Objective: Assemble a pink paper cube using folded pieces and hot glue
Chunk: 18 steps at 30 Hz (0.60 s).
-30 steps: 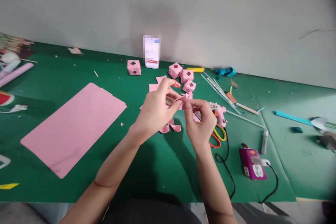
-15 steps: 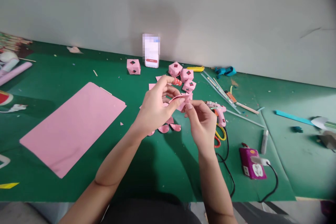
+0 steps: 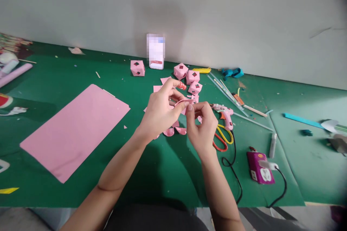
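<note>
Left hand (image 3: 159, 112): thumb and fingers pinching a folded pink paper piece (image 3: 190, 101); index finger wrapped in a red bandage (image 3: 182, 85), its white markings too small to read.
Right hand (image 3: 202, 126): thumb and index finger pinching the same piece at its right end.
Paper piece: between both hands, above the middle of the green counter (image 3: 176, 177).
Paper scraps (image 3: 168, 132): on the counter, beneath and around the left hand.
Openwork paper balls: one (image 3: 137, 68) near the far edge, left of the phone; three more (image 3: 180, 71) clustered right of it.
Smartphone (image 3: 156, 52): upright at the far edge, its screen pixelated and unreadable except for a red bar whose lettering is too small.
Pink sheet (image 3: 76, 131): flat on the counter's left part.
Glue gun (image 3: 229, 119): pink, orange trigger, just right of the right hand.
Scissors (image 3: 231, 137): yellow and red handles, below the glue gun.
Purple box (image 3: 256, 168): toward the near edge at right; white and yellow labels, print too small to read; white plug (image 3: 268, 166) on top.
</note>
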### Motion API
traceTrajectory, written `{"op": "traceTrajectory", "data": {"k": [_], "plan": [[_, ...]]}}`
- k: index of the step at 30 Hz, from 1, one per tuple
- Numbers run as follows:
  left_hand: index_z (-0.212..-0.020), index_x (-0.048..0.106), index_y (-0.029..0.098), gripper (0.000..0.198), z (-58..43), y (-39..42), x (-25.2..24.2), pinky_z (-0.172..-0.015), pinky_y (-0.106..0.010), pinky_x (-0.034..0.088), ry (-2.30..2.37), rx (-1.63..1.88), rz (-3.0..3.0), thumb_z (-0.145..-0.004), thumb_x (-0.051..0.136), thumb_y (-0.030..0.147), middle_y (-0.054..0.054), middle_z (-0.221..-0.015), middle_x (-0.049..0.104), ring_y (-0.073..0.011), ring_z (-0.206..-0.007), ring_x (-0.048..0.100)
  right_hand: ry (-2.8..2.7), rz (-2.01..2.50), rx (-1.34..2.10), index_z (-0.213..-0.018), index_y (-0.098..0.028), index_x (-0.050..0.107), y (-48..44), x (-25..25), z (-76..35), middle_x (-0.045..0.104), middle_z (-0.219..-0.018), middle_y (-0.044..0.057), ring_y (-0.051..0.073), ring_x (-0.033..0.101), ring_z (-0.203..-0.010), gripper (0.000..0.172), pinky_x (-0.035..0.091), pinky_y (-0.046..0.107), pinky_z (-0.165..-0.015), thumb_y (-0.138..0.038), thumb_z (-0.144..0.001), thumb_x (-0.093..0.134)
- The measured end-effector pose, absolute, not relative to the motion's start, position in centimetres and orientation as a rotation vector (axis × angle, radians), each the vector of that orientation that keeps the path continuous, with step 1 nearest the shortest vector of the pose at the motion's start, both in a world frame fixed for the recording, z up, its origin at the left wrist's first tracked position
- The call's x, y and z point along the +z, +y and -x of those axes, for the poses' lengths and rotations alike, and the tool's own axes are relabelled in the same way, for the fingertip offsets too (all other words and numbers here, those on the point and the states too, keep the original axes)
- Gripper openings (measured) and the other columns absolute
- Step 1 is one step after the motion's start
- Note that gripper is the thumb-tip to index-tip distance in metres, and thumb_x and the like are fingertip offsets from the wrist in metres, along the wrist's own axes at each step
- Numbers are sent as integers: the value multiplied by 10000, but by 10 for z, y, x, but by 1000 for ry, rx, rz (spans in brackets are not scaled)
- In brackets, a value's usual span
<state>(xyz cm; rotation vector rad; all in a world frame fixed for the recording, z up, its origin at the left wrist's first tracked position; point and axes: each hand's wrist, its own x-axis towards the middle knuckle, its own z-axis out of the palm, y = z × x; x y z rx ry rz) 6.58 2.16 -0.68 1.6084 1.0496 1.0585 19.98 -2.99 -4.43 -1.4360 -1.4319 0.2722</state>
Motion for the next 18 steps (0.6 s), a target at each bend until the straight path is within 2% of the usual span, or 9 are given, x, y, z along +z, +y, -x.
{"op": "traceTrajectory", "data": {"k": [3,6,11,13,15,18], "plan": [[-1127,565,230,323,-66,23,-7,-793,-239,610,1031,1052,-1575,-864,740,161,20,-899,754,-140,-874,753,-1462,1426,220,-818,-231,534,-31,-44,-199,577,-734,-14,136,525,-644,219,436,289,-629,-269,-1032,563],[-1142,562,235,320,-66,24,-7,-805,-253,615,999,1024,-1535,-884,751,227,3,-938,765,-159,-923,764,-1354,1420,356,-817,-228,547,-31,-45,-197,594,-729,-17,132,537,-624,237,440,281,-612,-322,-1033,575],[-1120,550,230,313,-65,27,-11,-733,-242,604,1111,1060,-1598,-878,750,224,4,-912,758,-161,-877,763,-1386,1553,577,-938,-222,680,-26,-38,-230,726,-832,31,179,669,-729,328,493,301,-677,-512,-1023,554],[-1109,551,228,301,-63,29,-13,-699,-231,598,1186,1103,-1647,-871,730,181,13,-885,746,-148,-827,754,-1353,1795,522,-997,-214,716,-26,-35,-264,759,-874,68,233,704,-788,429,497,331,-696,-612,-985,556],[-1102,551,227,298,-61,32,-14,-696,-229,606,1230,1148,-1681,-863,712,150,18,-876,742,-143,-819,753,-1266,2169,353,-956,-193,729,-27,-39,-301,762,-864,119,297,704,-837,489,499,392,-759,-657,-937,575],[-1118,550,223,326,-59,34,-15,-727,-241,628,1257,1180,-1710,-848,706,130,22,-883,750,-148,-842,764,-1173,2656,248,-922,-164,717,-28,-57,-348,761,-958,205,375,690,-996,433,494,452,-853,-579,-913,594]]}}
